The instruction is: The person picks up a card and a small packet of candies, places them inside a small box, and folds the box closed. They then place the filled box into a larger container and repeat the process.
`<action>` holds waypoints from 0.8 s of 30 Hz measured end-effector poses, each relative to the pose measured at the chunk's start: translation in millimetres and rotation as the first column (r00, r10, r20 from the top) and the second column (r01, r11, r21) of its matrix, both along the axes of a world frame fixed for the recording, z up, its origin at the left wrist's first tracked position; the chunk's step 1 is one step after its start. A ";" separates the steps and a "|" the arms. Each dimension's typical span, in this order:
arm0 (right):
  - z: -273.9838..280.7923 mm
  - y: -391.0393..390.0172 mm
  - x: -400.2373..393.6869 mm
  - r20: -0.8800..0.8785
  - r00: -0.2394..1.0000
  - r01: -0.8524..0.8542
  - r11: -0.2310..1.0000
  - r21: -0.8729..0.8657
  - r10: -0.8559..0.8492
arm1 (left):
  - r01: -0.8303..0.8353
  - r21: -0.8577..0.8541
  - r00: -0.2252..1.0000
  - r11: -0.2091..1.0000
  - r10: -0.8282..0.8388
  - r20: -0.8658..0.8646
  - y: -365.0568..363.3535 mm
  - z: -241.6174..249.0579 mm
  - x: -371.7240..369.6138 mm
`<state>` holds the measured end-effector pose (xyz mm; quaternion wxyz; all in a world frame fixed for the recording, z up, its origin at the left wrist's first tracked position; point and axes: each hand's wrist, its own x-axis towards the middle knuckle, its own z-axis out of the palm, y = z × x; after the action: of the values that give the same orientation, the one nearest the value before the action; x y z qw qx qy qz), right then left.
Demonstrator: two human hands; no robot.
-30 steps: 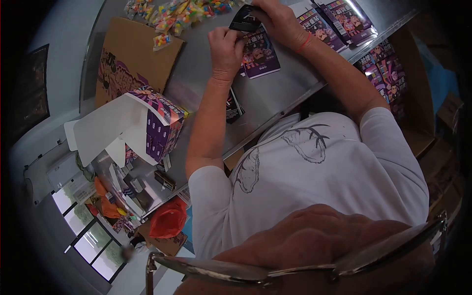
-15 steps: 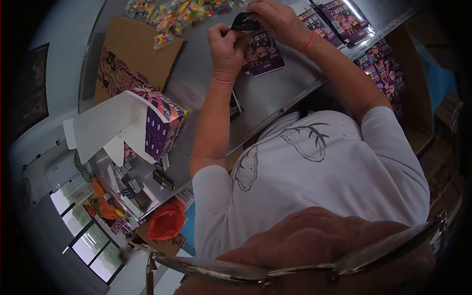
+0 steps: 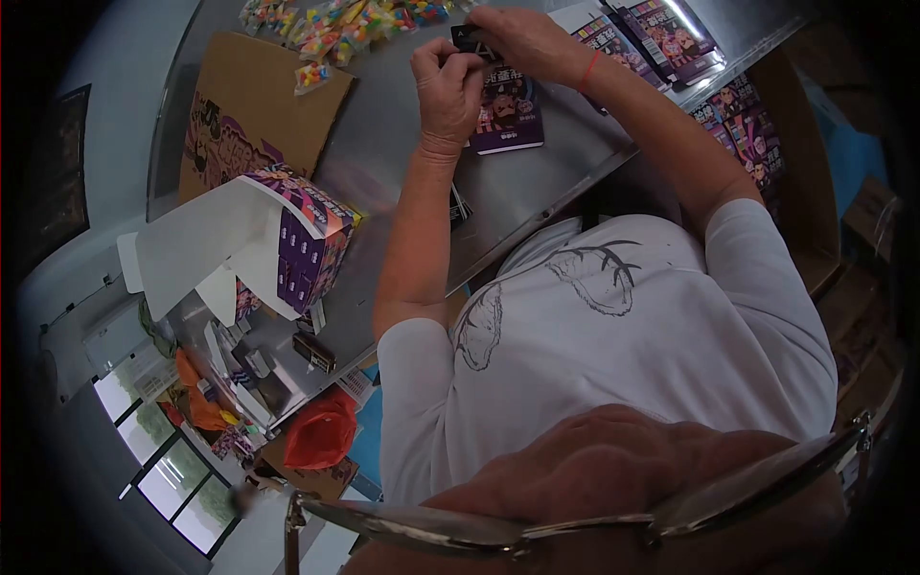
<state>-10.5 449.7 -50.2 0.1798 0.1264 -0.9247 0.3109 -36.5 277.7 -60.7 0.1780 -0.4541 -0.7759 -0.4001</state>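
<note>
My left hand [image 3: 448, 101] has its fingers closed on a small black card [image 3: 473, 42] with a white letter A on it. My right hand [image 3: 527, 46], with a red string at the wrist, pinches the same card from the other side. Just beneath them a purple printed box [image 3: 510, 115] with cartoon figures lies on the metal table [image 3: 374, 144]; my fingers partly cover its upper end. More purple boxes [image 3: 671, 43] lie beyond my right wrist.
Candy packets [image 3: 359, 29] are piled at the back. A flattened cardboard piece [image 3: 264, 110] lies at left, near an open printed carton [image 3: 311, 244]. A black box [image 3: 313, 352] and red bag [image 3: 321, 428] are lower left. A large carton [image 3: 805, 182] with purple boxes stands right.
The black item has turned from a dark curved edge to a flatter face with the A showing. Both hands have shifted slightly, my right one leftward.
</note>
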 end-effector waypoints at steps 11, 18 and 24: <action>-16.1 0.9 4.6 -0.069 0.998 -0.004 0.982 -0.190 -0.010 | -0.058 0.139 0.978 0.989 0.028 0.208 -2.4 -0.9 -6.8; -24.4 1.2 3.9 -0.010 1.000 -0.006 0.941 -0.338 0.003 | -0.085 0.171 0.972 0.982 0.044 0.231 -4.9 1.3 -6.3; -25.9 -3.3 7.0 0.037 0.999 0.006 0.888 -0.460 0.012 | -0.059 0.120 0.971 0.991 0.030 0.236 -6.5 2.9 -12.0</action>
<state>-3.5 446.4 -76.1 0.1861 0.0755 -0.8279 0.5238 -48.5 271.1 -57.8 0.1225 -0.3742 -0.7746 -0.4950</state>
